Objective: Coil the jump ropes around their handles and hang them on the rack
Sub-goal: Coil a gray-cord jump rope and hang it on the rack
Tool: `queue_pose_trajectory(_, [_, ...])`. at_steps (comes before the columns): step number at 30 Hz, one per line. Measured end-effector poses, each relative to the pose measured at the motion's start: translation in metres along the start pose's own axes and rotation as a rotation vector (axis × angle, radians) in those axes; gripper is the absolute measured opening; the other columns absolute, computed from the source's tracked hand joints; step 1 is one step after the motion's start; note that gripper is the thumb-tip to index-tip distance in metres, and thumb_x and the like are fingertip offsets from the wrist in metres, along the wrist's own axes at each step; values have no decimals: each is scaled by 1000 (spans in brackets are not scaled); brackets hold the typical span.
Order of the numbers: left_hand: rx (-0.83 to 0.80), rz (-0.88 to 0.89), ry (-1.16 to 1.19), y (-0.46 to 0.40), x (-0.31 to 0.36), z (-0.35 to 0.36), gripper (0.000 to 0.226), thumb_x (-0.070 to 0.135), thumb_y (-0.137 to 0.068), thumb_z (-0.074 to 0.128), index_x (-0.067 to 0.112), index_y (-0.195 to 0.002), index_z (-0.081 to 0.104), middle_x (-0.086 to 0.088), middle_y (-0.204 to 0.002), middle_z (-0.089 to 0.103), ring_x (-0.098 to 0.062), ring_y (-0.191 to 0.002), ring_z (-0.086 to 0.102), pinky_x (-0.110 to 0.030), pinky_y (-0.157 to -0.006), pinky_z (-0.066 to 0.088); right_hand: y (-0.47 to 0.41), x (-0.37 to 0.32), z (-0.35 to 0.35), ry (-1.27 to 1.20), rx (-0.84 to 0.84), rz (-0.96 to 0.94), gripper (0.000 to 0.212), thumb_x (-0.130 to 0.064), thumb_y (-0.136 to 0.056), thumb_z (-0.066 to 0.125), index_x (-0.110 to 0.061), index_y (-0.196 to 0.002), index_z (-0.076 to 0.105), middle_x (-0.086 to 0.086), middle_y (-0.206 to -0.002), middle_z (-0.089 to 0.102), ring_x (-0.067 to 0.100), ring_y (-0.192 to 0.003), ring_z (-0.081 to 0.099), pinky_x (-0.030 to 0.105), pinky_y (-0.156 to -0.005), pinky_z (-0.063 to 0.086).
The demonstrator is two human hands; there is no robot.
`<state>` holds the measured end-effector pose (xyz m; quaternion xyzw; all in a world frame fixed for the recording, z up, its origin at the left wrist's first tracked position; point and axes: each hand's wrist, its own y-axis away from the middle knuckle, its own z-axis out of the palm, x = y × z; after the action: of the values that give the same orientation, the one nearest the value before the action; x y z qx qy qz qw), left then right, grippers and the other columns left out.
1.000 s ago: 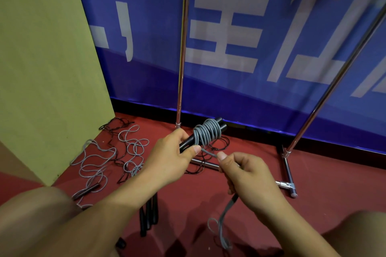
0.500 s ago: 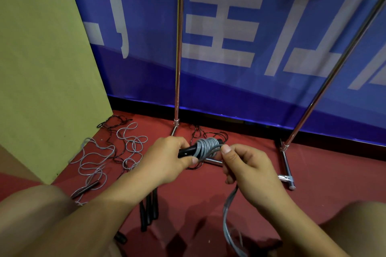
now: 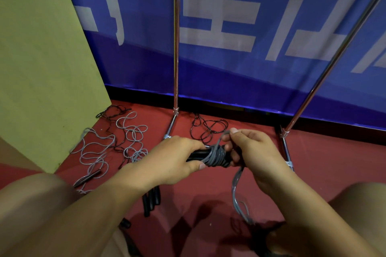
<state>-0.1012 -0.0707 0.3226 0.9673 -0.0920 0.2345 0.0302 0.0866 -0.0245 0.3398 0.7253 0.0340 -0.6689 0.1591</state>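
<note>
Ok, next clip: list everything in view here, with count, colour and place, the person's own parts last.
grey rope: one, grey, partly coiled round the black handles between the hands, tail hanging below
loose grey rope: count unclear, grey, sprawled on the floor at left
loose black rope: count unclear, black, tangled by the rack base
spare handles: several, black, on the floor under the left forearm
rack: one, chrome, two poles against the banner
banner: one, blue with white characters, behind
board: one, yellow-green, left
floor: red
left hand: grips the handles
right hand: pinches the grey rope
</note>
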Motion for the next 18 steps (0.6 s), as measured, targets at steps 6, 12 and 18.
queue_pose_trajectory(6, [-88,-6,110,5,1,-3,34,32,-89,67,38,-122,62,16,-101,70,-4,-92,63,-27,-85,51,-8,2,-9,170,46,-71,29,-26,-99,56,-7,-79,66,-4,-58,47,8,-47,38,27,-52,37])
queue_pose_trajectory(12, [-225,2,300,8,1,-4,22,32,-88,68,37,-108,64,9,-87,68,-8,-78,62,-29,-76,51,-13,-2,-18,429,47,-277,13,-23,-88,73,-18,-75,73,-6,-70,70,3,-66,57,26,-69,48])
queue_pose_trajectory(18, [-313,41,541,13,4,-12,25,41,-79,65,35,-103,61,-23,-102,63,-34,-82,60,-57,-86,49,-18,-5,-22,313,-6,-236,12,-14,-81,79,-13,-81,68,-2,-63,55,8,-56,44,20,-53,38])
